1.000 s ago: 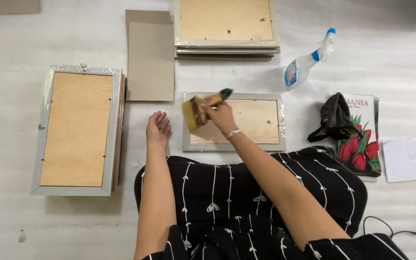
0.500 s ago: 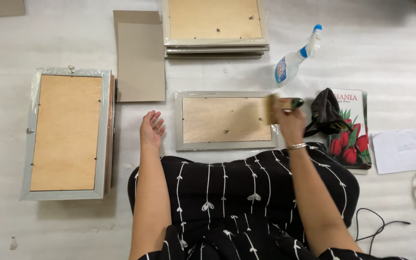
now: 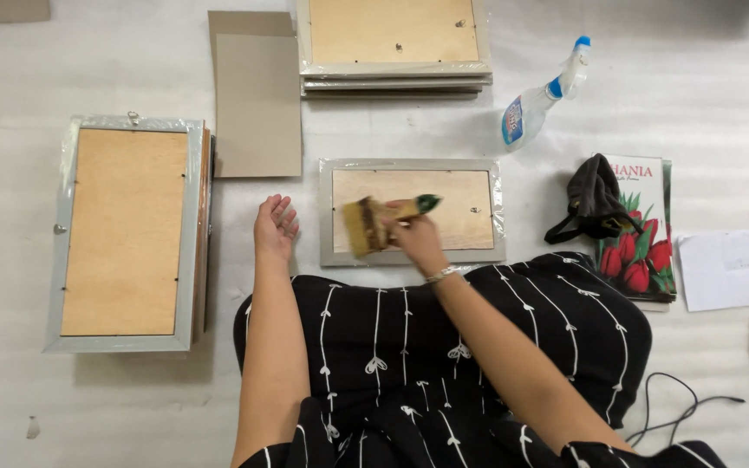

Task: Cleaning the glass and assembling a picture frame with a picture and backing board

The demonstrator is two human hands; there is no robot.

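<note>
At the far left a large wrapped frame lies back-up on the white padded floor, with a grey card sheet just beyond its upper right corner. The left hand rests flat and open on the floor, holding nothing, just beside the left edge of the small frame in front of the person's lap. The right hand, closed round the handle of a wide brush, has swept back from the frame's right end half a second ago to its left half, so the brushing looks to be going back and forth over the wooden backing. A stack of frames sits beyond; the spray bottle, black cloth and tulip book crowd the right, leaving free room mostly to the frame's upper right.
</note>
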